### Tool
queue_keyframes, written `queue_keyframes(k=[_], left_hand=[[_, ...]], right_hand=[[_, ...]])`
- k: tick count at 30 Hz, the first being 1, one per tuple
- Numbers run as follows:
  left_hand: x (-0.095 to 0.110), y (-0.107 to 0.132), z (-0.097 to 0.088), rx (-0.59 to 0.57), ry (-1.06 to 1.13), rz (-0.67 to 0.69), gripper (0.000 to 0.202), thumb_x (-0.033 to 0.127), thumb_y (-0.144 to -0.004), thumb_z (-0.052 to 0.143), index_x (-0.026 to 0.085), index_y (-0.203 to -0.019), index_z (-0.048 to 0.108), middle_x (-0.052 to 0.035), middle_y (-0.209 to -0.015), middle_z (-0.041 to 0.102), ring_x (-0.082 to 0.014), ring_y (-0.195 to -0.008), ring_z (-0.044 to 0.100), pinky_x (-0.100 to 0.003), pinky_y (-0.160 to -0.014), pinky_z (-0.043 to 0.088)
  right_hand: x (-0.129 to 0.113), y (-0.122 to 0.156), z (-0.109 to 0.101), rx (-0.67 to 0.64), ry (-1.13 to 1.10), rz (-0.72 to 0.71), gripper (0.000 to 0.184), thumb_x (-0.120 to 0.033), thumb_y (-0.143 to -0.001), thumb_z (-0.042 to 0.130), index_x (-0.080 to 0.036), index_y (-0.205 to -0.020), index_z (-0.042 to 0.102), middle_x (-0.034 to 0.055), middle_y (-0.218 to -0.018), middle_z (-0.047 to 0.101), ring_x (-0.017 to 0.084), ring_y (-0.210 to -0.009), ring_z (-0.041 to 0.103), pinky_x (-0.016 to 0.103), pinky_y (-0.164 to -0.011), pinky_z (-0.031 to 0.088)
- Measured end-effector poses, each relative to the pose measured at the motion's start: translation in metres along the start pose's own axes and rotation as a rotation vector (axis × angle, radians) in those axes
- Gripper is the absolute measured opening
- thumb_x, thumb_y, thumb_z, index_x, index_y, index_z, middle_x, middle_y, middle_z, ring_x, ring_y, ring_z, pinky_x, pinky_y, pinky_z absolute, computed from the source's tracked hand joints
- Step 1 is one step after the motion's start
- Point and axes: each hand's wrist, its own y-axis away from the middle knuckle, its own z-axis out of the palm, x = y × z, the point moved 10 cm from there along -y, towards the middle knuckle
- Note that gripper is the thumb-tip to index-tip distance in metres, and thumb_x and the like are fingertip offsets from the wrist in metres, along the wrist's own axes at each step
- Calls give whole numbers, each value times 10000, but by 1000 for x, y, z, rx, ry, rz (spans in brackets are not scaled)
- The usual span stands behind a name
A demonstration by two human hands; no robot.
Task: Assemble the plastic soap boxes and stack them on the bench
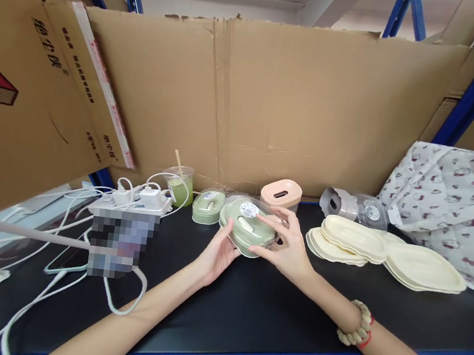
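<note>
A tall brown cardboard panel (314, 112) closes off the far side, and a black tabletop (219, 325) spreads in front of it. A quilted, patterned bag (453, 210) leans at the far right, with pale yellow trays (425, 267) lying in overlapping piles just left of it, apart from both hands. In the middle, off to the near side of the other containers, is the green container (247, 233), held between two hands and tipped towards the wearer. The left hand (216, 255) clasps its left and near edge, thumb up along the side; the right hand (289, 244) has its fingers spread over the top and right edge, thumb at the near rim. As far as can be judged, handling of this piece is under way rather than finished: a clear cover lies over it, but the right fingers hide part of the rim, so I cannot tell whether it is seated all round. Beyond it stands a pink container (281, 193) with its top on; to the left, a smaller green container (207, 211) also looks covered. Neither is gripped. Smallest is the round sticker (249, 209), already on top of the held piece.
</note>
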Motion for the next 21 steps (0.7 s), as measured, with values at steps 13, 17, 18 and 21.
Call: queue_keyframes(k=[13, 17, 18, 21], left_hand=[[13, 3, -6, 28, -216, 141, 590, 319, -572, 758, 218, -1121, 567, -58, -1131, 658, -264, -1051, 594, -324, -780, 524], [11, 8, 0, 2, -235, 134, 611, 346, -567, 755, 225, -1133, 562, -70, -1150, 647, -274, -1047, 595, -337, -778, 523], [11, 9, 1, 3, -236, 131, 610, 349, -569, 752, 223, -1134, 561, -72, -1149, 646, -276, -1047, 595, -339, -774, 525], [10, 10, 2, 2, -239, 101, 600, 346, -583, 738, 214, -1137, 552, -73, -1121, 656, -275, -1039, 598, -346, -768, 531]], right_hand=[[32, 4, 10, -49, -235, 297, 579, -537, -694, 637, -271, -1200, 543, 79, -1182, 547, 223, -1054, 550, 376, -878, 469], [40, 3, 22, -175, -338, 426, 452, -555, -698, 601, -209, -987, 626, 69, -1025, 624, 234, -1017, 564, 356, -850, 469], [38, 2, 24, -212, -357, 444, 433, -564, -690, 597, -198, -917, 634, 66, -979, 631, 238, -1001, 567, 355, -840, 470], [33, 1, 23, -263, -374, 474, 424, -583, -675, 581, -182, -804, 625, 69, -936, 623, 249, -985, 563, 358, -821, 469]])
